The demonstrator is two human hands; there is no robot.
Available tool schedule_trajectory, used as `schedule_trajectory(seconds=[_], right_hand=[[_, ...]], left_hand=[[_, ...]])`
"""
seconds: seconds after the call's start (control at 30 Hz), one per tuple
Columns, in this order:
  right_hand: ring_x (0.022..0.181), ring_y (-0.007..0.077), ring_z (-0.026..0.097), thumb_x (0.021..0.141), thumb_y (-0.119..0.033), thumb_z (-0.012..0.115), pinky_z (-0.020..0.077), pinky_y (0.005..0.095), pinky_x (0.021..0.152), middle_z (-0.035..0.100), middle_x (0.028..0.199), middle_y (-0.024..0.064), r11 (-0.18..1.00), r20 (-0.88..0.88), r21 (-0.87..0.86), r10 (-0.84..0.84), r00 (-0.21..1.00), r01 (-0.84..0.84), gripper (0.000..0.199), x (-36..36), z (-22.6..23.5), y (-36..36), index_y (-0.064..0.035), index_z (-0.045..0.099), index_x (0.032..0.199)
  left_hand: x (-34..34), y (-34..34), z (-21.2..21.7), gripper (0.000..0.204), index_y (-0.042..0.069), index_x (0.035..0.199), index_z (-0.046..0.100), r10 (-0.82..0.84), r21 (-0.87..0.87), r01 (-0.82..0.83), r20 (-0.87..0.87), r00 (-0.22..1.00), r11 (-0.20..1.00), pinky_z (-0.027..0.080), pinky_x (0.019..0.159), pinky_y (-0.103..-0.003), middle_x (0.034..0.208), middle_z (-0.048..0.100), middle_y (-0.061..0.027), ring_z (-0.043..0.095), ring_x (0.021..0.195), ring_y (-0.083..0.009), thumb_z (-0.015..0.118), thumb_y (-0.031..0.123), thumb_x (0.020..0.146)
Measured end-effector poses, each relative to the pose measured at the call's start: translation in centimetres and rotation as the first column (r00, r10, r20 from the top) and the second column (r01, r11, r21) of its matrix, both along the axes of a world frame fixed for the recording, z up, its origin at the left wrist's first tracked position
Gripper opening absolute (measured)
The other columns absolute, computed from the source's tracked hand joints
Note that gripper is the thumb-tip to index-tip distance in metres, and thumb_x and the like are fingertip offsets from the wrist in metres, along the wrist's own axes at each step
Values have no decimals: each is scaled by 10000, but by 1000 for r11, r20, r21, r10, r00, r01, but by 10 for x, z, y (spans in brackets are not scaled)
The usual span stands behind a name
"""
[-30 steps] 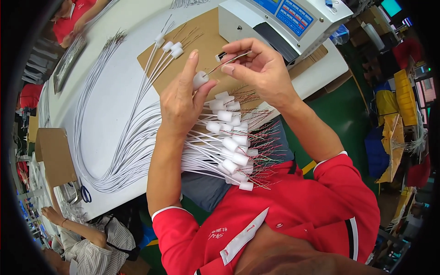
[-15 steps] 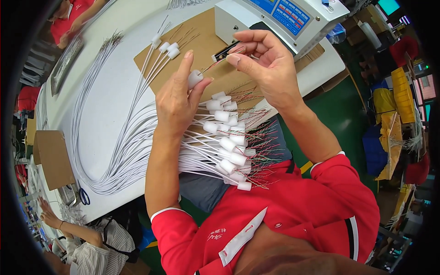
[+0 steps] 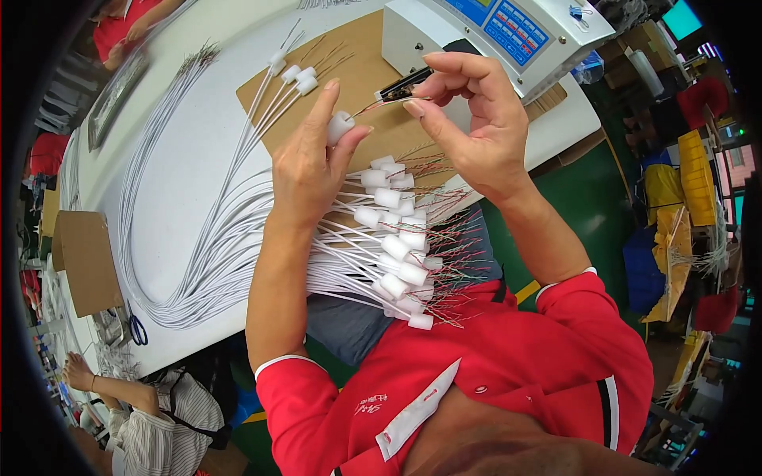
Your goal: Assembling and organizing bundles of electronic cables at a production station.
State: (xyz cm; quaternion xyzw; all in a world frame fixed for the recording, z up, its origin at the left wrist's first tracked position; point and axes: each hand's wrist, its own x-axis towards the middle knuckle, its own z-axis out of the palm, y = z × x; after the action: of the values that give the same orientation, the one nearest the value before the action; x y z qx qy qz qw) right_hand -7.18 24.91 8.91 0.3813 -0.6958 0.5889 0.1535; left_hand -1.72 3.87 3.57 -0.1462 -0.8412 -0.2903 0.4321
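A white plastic sleeve (image 3: 340, 127) on a cable end is pinched between the thumb and fingers of my left hand (image 3: 305, 170). Thin coloured wires (image 3: 369, 107) stick out of it toward my right hand (image 3: 480, 119), whose thumb and forefinger pinch their far ends. Below my hands lies a thick bundle of white cables (image 3: 238, 246), with many similar white sleeves (image 3: 387, 198) and twisted red and green wire ends (image 3: 444, 238) near my lap. A few separate sleeved cables (image 3: 305, 79) rest on the cardboard beyond my left hand.
A white machine with a blue keypad (image 3: 516, 32) stands at the far right of the white table (image 3: 186, 143). Under my hands is a cardboard sheet (image 3: 349, 55). At left are a cardboard box (image 3: 87, 262) and dark-handled scissors (image 3: 138, 329). Other people sit at the far left and lower left.
My right hand has shifted slightly right and down, still pinching the wire ends. My left hand keeps its hold on the sleeve. The whole view has moved a little.
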Motion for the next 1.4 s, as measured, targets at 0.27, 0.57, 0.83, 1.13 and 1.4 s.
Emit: schedule_trajectory(seconds=[0.27,0.57,0.83,1.13,1.4], right_hand=[[843,215,665,778,109,784,539,315,756,713,946,74,979,-548,161,-18,836,127,371,-13,14,1,-21,680,1109],[888,254,683,723,76,806,547,341,749,734,926,54,946,-824,244,86,560,214,345,-26,29,2,-34,742,1043],[930,253,681,734,40,804,543,357,777,733,943,53,907,-834,344,176,522,244,311,-29,40,-3,-30,746,1030],[898,223,679,814,0,791,524,301,771,728,962,78,875,-533,429,47,845,222,219,-22,22,-5,-8,738,1026],[876,79,640,945,-133,727,510,245,790,733,973,35,970,500,142,101,860,-197,199,-17,5,-31,24,731,1068]], left_hand=[[0,-2,-1,618,22,1387,605,-6,80,2,59,998,997,572,625,-360,884,743,-152,705,676,-250,851,205,850],[0,-3,-4,562,29,1357,624,0,127,-10,84,996,992,566,614,-353,861,737,-154,704,662,-255,834,217,871],[2,-4,-4,545,29,1341,627,-13,152,-3,106,994,988,570,630,-359,877,741,-157,717,686,-260,834,210,871],[-1,-5,-6,544,30,1340,631,-18,160,7,67,998,987,572,624,-352,882,739,-158,713,683,-253,837,209,869],[-1,-3,-4,564,34,1343,633,0,158,-12,77,997,987,572,613,-351,881,739,-154,708,678,-253,851,216,855]])
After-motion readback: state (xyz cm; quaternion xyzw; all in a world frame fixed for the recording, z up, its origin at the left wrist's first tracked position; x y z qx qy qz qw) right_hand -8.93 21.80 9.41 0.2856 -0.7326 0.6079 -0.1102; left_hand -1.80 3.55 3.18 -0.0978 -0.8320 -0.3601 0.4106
